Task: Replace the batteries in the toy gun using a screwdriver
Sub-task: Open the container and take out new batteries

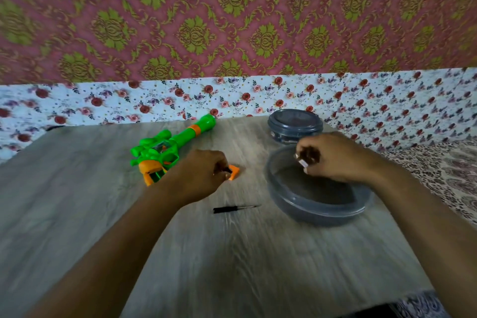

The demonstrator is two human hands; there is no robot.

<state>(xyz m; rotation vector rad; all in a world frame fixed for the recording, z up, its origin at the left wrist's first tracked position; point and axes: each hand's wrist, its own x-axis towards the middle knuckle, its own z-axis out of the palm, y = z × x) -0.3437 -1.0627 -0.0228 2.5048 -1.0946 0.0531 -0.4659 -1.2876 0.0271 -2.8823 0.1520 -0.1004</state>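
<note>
A green and orange toy gun (165, 148) lies on the wooden table (77, 214), barrel pointing to the far right, its orange grip open toward me. My left hand (201, 175) is curled just right of the grip, its fingertips at a small orange battery cover (234, 171) on the table. My right hand (333, 157) hovers over the near grey bowl (317, 210) and grips batteries, dark with a pale end showing. A small black screwdriver (233, 209) lies on the table between my arms, tip pointing right.
A second grey round container (294, 128) with a clear lid stands behind the bowl near the table's far edge. A floral cloth (387, 103) hangs behind the table, and a patterned bedspread (449, 175) lies to the right.
</note>
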